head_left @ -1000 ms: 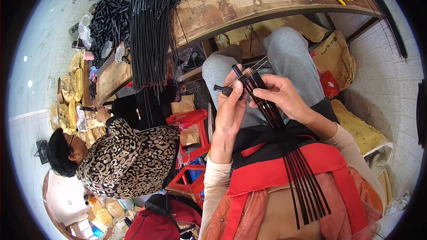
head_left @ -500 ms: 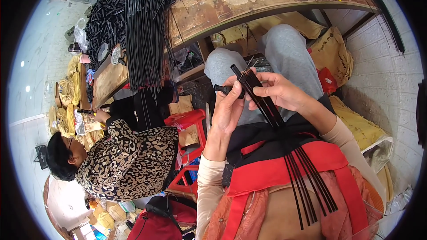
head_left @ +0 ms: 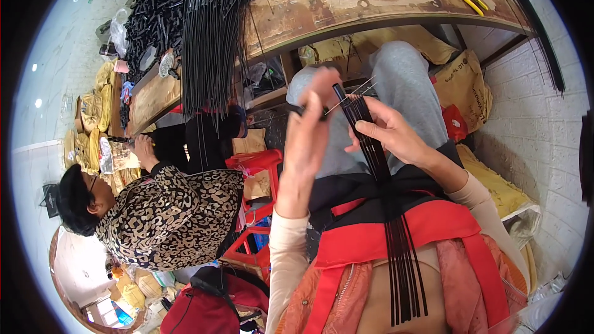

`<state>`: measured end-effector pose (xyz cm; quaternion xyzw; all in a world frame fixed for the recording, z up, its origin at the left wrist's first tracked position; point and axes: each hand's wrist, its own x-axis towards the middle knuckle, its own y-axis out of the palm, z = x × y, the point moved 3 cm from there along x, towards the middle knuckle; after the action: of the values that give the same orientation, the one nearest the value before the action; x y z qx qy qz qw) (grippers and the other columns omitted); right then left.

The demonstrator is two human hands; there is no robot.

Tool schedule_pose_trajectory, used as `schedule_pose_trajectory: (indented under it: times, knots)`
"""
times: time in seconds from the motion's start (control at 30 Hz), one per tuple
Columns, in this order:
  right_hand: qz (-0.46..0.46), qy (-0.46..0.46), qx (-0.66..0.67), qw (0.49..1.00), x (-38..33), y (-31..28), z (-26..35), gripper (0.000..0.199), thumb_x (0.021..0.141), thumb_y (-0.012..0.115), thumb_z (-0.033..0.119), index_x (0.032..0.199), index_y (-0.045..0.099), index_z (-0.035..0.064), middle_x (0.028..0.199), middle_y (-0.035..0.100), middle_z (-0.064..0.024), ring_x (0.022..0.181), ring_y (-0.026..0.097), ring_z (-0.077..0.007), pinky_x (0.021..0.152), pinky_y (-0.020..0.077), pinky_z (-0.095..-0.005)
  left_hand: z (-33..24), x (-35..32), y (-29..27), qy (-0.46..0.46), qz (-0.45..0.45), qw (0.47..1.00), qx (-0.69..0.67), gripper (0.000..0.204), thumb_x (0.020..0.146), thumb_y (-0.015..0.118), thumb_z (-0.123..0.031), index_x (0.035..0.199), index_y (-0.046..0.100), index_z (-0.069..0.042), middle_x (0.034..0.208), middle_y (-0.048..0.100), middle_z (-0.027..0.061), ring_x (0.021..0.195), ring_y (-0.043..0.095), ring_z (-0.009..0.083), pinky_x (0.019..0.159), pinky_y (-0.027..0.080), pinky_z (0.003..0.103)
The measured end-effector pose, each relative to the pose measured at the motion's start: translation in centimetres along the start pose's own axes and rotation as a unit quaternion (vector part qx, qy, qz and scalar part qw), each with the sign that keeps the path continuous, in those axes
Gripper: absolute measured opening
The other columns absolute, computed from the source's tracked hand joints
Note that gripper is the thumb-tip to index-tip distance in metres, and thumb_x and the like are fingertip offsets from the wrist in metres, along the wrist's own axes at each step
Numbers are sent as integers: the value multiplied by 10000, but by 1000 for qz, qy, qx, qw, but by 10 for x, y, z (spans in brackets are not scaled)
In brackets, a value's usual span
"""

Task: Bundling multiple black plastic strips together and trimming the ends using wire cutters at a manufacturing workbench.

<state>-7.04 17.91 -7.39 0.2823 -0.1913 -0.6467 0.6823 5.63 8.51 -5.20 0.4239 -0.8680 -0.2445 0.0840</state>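
Your right hand [head_left: 396, 139] grips a bundle of thin black rods [head_left: 396, 235] across your lap; your left hand [head_left: 307, 136] pinches one thin wire [head_left: 349, 94] at its twelve-o'clock tip. Many rods [head_left: 207, 31] wait unworked on the surface [head_left: 371, 9], so most work likely remains.

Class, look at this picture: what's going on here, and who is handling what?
A seated person holds a bundle of thin black rods over their lap. The right hand grips the bundle near its top; the left hand pinches a small black piece at the rod tips. More black rods hang off the workbench. A co-worker in a spotted top sits to the left.
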Motion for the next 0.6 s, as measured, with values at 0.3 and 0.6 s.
schedule_pose_trajectory:
  times: [0.3,0.6]
  knots:
    - [39,-2,-2,999,6,-4,-1,251,973,510,126,1194,474,16,938,558,-70,860,586,-147,846,554,-435,-15,29,8,-137,191,968,84,592,922,599,-328,1391,414,-18,1366,482,209,1296,435,253,1079,318,403]
    - [21,9,-21,1000,7,-9,2,230,967,517,122,1167,484,12,939,570,-68,843,593,-142,832,560,-418,-8,30,-5,-28,-6,995,93,409,885,673,-131,1254,542,-14,1055,671,89,933,621,127,874,466,281]
